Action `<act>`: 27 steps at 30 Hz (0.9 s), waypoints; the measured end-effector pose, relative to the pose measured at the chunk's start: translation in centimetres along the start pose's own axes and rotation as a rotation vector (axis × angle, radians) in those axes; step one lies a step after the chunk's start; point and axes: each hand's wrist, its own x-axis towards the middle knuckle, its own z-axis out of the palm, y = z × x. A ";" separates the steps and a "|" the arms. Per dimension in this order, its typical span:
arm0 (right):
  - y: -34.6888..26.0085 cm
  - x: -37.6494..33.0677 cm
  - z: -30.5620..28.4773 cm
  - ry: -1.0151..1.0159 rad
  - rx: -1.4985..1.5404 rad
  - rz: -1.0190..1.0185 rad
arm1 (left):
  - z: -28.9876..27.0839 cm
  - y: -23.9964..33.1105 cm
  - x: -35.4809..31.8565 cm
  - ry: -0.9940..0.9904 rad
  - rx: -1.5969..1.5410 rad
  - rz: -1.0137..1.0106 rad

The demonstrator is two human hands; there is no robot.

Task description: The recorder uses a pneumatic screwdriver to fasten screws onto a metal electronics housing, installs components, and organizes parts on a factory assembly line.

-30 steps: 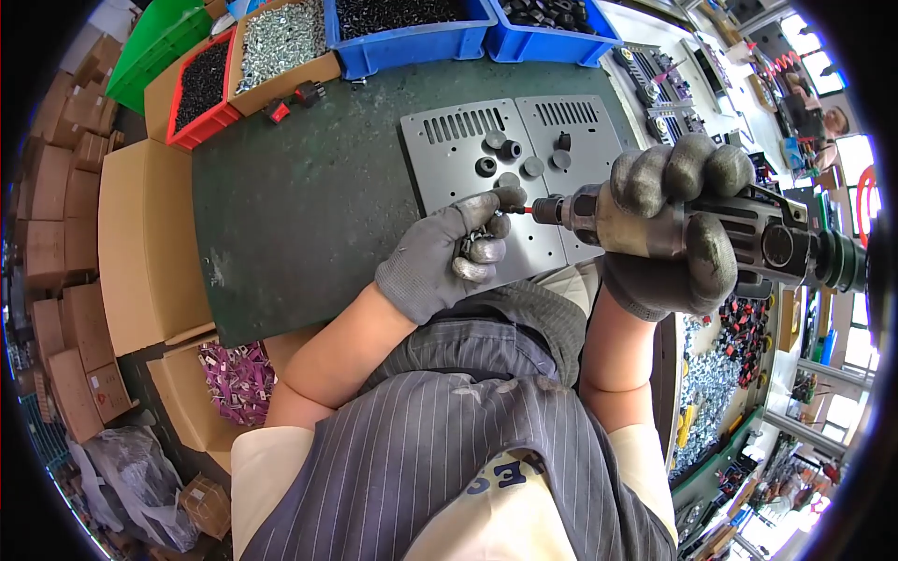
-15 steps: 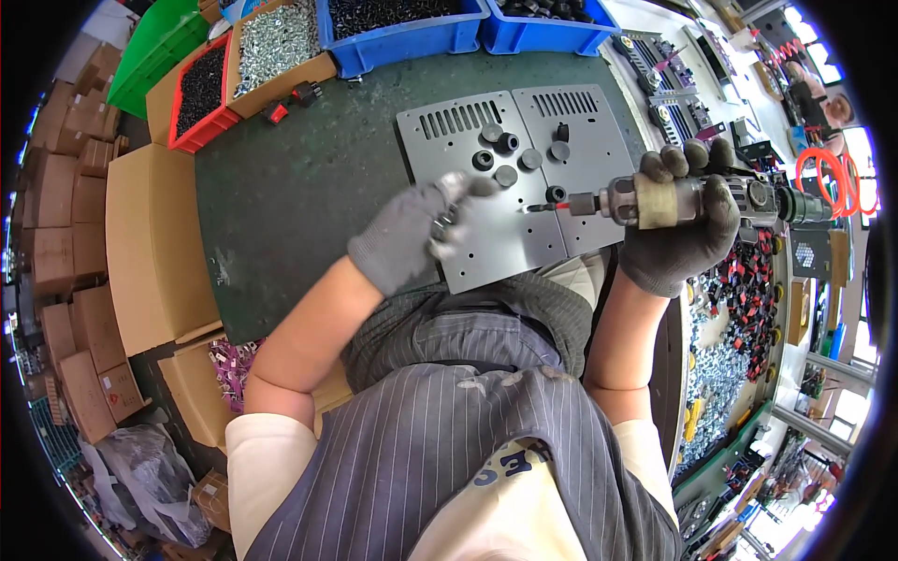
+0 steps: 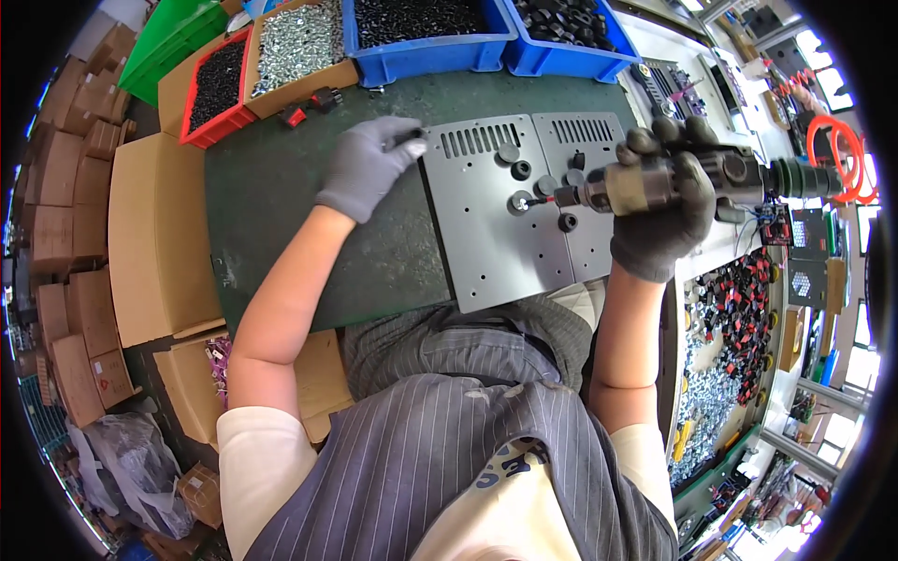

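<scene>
My right hand [image 3: 669, 192], in a dark glove, is wrapped round a power screwdriver [image 3: 645, 187] held sideways over two grey metal plates. Its thin bit points left, and the tip meets a round foot [image 3: 518, 202] with a shiny screw head on the left plate [image 3: 496, 257]. My gloved left hand [image 3: 369, 168] is at that plate's far left corner, thumb and forefinger closed at the edge. Round black feet [image 3: 521, 170] and grey discs [image 3: 508, 152] lie around the bit. Part of the right plate [image 3: 585, 136] is hidden under the tool.
Along the far edge stand blue bins [image 3: 430, 56] of black parts, a cardboard box of silver screws [image 3: 299, 47] and a red bin [image 3: 215, 89]. Small red and black switches [image 3: 309, 107] lie beside them. An orange coiled hose [image 3: 832, 154] hangs at the right.
My left hand has moved from above the plate to its far left corner. The screwdriver has shifted left, its bit now at the round foot. The view has shifted slightly.
</scene>
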 end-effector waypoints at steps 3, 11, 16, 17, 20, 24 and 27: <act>2.9 2.0 1.2 -0.054 0.007 0.067 | -1.3 0.2 -0.2 0.031 0.013 -0.040; 9.5 5.1 6.2 -0.122 -0.185 0.090 | 1.0 -0.4 0.5 -0.153 0.172 0.138; 11.0 5.0 8.2 -0.248 -0.345 0.216 | 1.4 -0.3 0.4 -0.108 0.214 0.164; 11.2 4.9 8.3 -0.286 -0.416 0.208 | 1.4 -0.2 0.5 -0.107 0.211 0.155; 12.4 4.7 8.3 -0.274 -0.353 0.252 | 1.2 -0.1 0.6 -0.145 0.215 0.124; 12.7 4.8 8.2 -0.284 -0.403 0.326 | 1.5 -0.1 0.7 -0.112 0.235 0.147; 13.2 4.8 8.5 -0.298 -0.304 0.278 | 1.5 -0.1 0.9 -0.111 0.253 0.139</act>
